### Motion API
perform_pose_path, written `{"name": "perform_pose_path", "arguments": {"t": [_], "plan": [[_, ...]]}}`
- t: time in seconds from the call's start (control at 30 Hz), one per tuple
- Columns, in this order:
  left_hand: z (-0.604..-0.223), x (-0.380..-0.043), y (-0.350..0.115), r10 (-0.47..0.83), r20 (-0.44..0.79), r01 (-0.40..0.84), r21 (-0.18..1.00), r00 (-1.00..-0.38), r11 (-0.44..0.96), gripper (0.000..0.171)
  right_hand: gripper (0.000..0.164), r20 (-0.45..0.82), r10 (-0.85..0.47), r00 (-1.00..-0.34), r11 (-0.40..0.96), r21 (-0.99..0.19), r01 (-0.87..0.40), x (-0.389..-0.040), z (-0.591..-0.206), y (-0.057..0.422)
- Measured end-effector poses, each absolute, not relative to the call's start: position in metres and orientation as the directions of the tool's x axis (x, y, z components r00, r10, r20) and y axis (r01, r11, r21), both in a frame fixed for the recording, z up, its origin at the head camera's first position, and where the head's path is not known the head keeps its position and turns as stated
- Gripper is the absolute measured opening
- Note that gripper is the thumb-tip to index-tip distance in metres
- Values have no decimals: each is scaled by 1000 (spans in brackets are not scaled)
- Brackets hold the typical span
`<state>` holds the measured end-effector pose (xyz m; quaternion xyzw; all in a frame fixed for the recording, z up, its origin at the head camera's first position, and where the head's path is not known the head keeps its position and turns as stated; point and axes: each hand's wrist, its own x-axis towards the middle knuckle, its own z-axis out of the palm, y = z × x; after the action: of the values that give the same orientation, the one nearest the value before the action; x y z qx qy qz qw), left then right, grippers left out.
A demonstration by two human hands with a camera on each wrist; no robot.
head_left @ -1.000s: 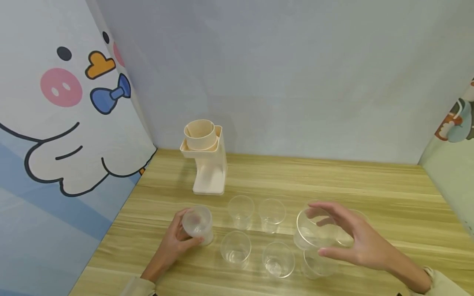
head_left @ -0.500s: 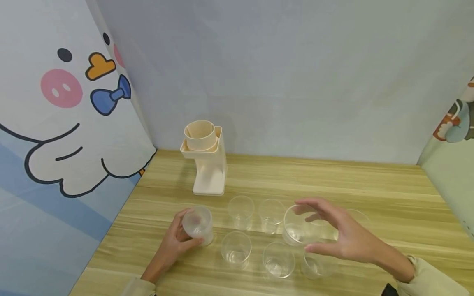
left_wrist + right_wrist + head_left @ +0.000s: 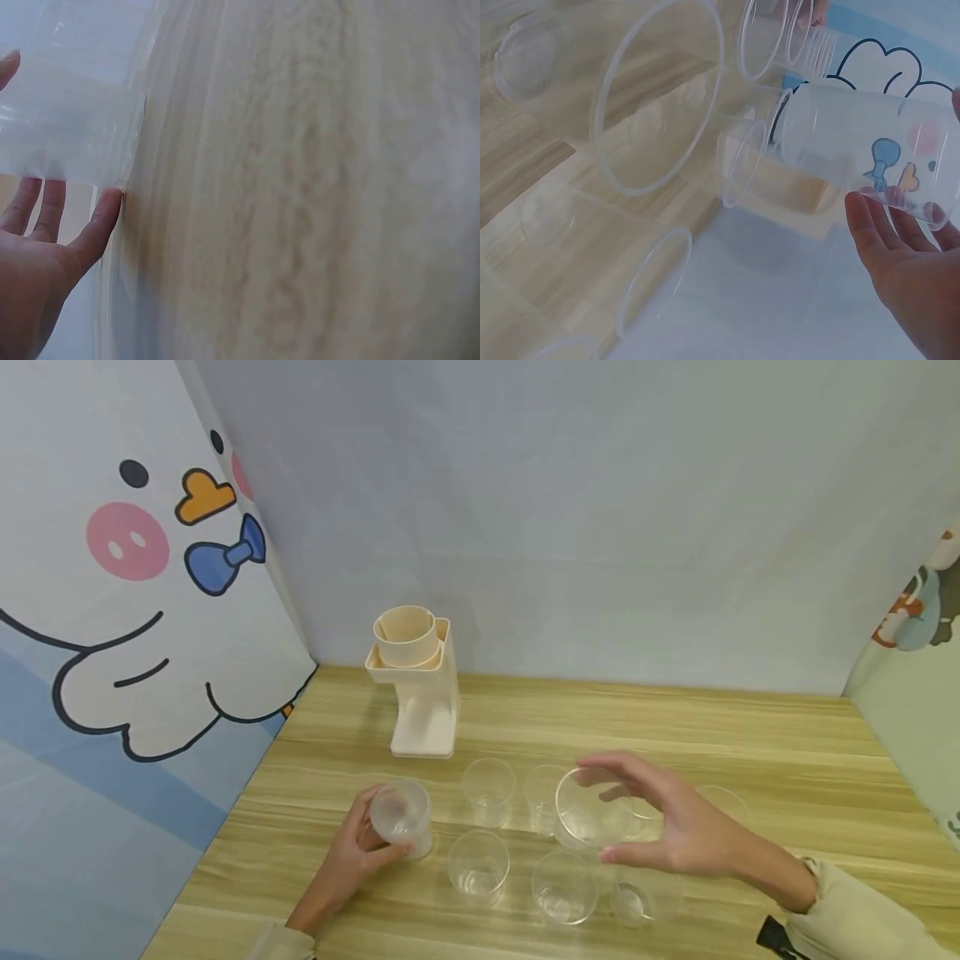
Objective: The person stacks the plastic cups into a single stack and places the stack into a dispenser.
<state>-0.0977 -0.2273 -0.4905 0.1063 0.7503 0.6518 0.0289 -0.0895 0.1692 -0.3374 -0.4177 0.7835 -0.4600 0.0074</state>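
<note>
In front of the cream stand (image 3: 425,718), on its near side, the left hand (image 3: 352,856) grips a cloudy cup (image 3: 401,818) (whether others are nested in it is hard to tell). Nearer than the stand and to its right, the right hand (image 3: 686,827) grasps a clear cup (image 3: 581,827) above the tabletop (image 3: 660,722). More cups (image 3: 478,864) stand upright, likewise nearer and rightward of the stand.

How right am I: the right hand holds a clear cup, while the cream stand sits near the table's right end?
The stand's place is wrong: the head view shows the cream stand near the left end of the table. The right hand does hold a clear cup.
</note>
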Motion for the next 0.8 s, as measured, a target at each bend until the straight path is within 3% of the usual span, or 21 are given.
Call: {"name": "perform_pose_path", "arguments": {"t": [0.8], "plan": [[-492,-100,-228,189,82,102,990,-978,95,79,76,317,-707,-632,215,-754,-620,-107,-338,133]]}}
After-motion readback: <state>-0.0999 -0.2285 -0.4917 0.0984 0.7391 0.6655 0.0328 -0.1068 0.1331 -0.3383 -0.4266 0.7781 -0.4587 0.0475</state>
